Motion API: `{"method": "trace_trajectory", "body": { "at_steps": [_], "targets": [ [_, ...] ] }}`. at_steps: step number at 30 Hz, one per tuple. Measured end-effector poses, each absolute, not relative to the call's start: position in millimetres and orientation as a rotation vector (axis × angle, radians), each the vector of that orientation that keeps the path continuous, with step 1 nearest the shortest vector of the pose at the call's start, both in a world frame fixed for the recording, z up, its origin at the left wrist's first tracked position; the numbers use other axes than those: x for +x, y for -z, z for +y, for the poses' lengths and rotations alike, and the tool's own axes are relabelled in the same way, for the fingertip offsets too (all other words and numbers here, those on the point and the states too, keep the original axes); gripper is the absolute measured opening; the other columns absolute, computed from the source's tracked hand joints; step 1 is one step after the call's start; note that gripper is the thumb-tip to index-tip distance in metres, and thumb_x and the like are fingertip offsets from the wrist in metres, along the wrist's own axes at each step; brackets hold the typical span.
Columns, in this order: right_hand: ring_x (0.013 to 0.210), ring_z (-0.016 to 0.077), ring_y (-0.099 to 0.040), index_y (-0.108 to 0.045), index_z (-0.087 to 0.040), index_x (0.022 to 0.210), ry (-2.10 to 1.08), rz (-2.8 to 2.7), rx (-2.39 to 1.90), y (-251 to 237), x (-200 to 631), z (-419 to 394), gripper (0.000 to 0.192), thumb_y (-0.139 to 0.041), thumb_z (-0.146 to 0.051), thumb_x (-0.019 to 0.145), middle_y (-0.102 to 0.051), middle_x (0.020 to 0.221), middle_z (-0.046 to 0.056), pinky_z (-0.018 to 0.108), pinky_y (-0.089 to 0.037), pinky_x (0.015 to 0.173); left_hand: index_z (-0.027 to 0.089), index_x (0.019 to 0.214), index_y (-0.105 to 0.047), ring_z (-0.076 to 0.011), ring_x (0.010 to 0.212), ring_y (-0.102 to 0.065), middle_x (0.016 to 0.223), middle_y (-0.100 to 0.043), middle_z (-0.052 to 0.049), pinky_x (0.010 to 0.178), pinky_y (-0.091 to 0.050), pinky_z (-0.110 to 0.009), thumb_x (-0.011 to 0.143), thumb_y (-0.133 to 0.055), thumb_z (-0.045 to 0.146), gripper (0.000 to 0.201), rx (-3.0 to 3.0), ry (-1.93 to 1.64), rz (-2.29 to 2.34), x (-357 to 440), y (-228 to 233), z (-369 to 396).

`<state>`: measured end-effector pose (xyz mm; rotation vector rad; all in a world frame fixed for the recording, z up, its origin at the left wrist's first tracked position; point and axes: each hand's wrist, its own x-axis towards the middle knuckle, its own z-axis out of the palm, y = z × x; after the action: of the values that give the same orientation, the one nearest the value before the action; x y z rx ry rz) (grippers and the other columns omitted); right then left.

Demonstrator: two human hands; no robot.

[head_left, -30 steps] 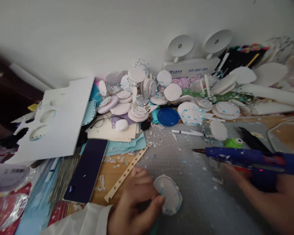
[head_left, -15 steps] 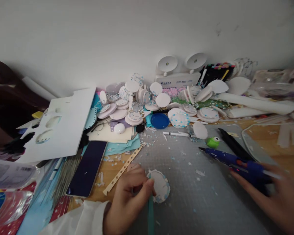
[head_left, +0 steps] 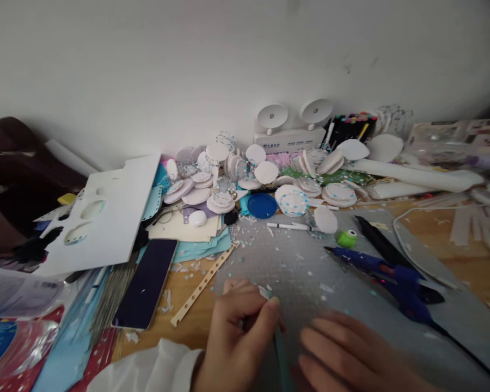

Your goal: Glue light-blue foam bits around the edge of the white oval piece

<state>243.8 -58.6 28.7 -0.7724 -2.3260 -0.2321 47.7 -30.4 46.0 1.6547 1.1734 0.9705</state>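
Observation:
My left hand (head_left: 243, 332) is closed, thumb against fingers, pinching a narrow teal strip (head_left: 283, 365) against a white disc (head_left: 264, 293). Only the upper edge of the disc shows; the hand covers the rest. The strip hangs down from the fingers towards me. Just to the right, my right hand (head_left: 347, 348) is smeared by motion, its fingers stretched out and apart, with nothing in them. A dark blue hot glue gun (head_left: 392, 275) lies on the grey cutting mat (head_left: 265, 256), its nozzle pointing left and its small red light lit.
Many white discs with blue dots (head_left: 294, 200) lie heaped along the wall. A blue lid (head_left: 262, 206), a white pen (head_left: 288, 226), a green frog-like figure (head_left: 346, 237) and a black tool (head_left: 379, 245) line the mat's far part. A phone (head_left: 147, 283) and patterned wooden strip (head_left: 202, 286) lie left.
My right hand has let go of the glue gun, which now lies on the mat, and has moved left towards my left hand. My left hand has turned, hiding most of the disc.

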Motion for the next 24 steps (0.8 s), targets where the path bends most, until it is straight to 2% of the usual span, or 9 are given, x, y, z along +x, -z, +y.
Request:
{"method": "trace_trajectory", "body": {
  "at_steps": [3,7,10,11,13,15,18,21,24],
  "targets": [
    [0.071,0.0138,-0.068,-0.065,-0.021,0.089,0.248,-2.317,-0.646,-42,219,-40,0.044,-0.027,-0.001,0.099,-0.075,0.076,-0.001,0.028,-0.052,0.071,0.018,0.054,-0.047,-0.0124,0.056,-0.046,0.053,-0.042,0.005,0.068,-0.039,-0.03,0.092,-0.052,0.022,0.038,1.74,-1.064,1.203,56,-43,-31],
    [0.065,0.0155,-0.062,-0.064,-0.021,0.082,0.271,-2.353,-0.572,-38,222,-29,0.051,-0.021,-0.001,0.099,-0.07,0.067,0.001,0.031,-0.049,0.066,0.018,0.052,-0.035,-0.0108,0.052,-0.044,0.049,-0.039,0.006,0.063,-0.038,-0.028,0.092,-0.051,0.019,0.043,1.836,-1.029,1.254,58,-44,-24],
    [0.062,0.0162,-0.06,-0.063,-0.021,0.08,0.253,-2.328,-0.637,-30,234,-21,0.046,-0.025,-0.002,0.098,-0.069,0.065,0.002,0.032,-0.05,0.064,0.02,0.062,-0.055,-0.0147,0.061,-0.056,0.059,-0.055,0.003,0.071,-0.045,-0.032,0.097,-0.046,0.023,0.036,1.917,-0.998,1.226,49,-50,-18],
    [0.06,0.0163,-0.058,-0.061,-0.021,0.08,0.227,-2.295,-0.647,-28,238,-17,0.04,-0.03,-0.001,0.096,-0.067,0.064,0.002,0.032,-0.049,0.061,0.021,0.076,-0.064,-0.0182,0.073,-0.062,0.071,-0.063,0.0,0.077,-0.048,-0.035,0.098,-0.046,0.025,0.029,1.96,-0.949,1.209,44,-51,-17],
    [0.056,0.0155,-0.055,-0.056,-0.024,0.076,0.092,-2.18,-0.695,-23,246,-9,0.03,-0.043,0.0,0.09,-0.064,0.063,0.0,0.031,-0.047,0.056,0.019,0.108,-0.067,-0.0265,0.094,-0.066,0.099,-0.068,-0.009,0.083,-0.053,-0.043,0.094,-0.055,0.032,0.023,2.074,-0.835,1.203,33,-47,-17],
    [0.054,0.0138,-0.054,-0.049,-0.025,0.072,-0.105,-1.993,-0.785,-19,251,-2,0.027,-0.053,0.0,0.084,-0.059,0.062,-0.003,0.029,-0.045,0.053,0.015,0.128,-0.057,-0.0367,0.11,-0.062,0.119,-0.064,-0.017,0.09,-0.054,-0.055,0.076,-0.077,0.042,0.062,2.216,-0.704,1.25,23,-36,-17],
    [0.051,0.0118,-0.05,-0.043,-0.025,0.071,-0.295,-1.739,-0.926,-12,251,3,0.029,-0.056,-0.001,0.082,-0.051,0.059,-0.005,0.026,-0.043,0.05,0.009,0.138,-0.046,-0.0488,0.123,-0.053,0.133,-0.057,-0.027,0.096,-0.049,-0.068,0.05,-0.093,0.051,0.109,2.39,-0.534,1.319,16,-17,-16],
    [0.05,0.0129,-0.049,-0.044,-0.026,0.076,-0.359,-1.619,-0.981,-5,246,4,0.026,-0.055,-0.006,0.087,-0.046,0.057,-0.006,0.025,-0.04,0.044,0.011,0.132,-0.049,-0.045,0.114,-0.061,0.124,-0.064,-0.024,0.093,-0.053,-0.066,0.05,-0.094,0.042,0.099,2.418,-0.41,1.282,16,-6,-12],
    [0.051,0.0134,-0.053,-0.048,-0.027,0.087,-0.408,-1.491,-1.033,0,240,2,0.018,-0.055,-0.011,0.09,-0.05,0.062,-0.005,0.025,-0.044,0.045,0.017,0.126,-0.051,-0.0374,0.105,-0.067,0.115,-0.069,-0.016,0.089,-0.059,-0.055,0.056,-0.091,0.027,0.082,2.371,-0.46,1.212,13,-4,-9]
  ]
}}
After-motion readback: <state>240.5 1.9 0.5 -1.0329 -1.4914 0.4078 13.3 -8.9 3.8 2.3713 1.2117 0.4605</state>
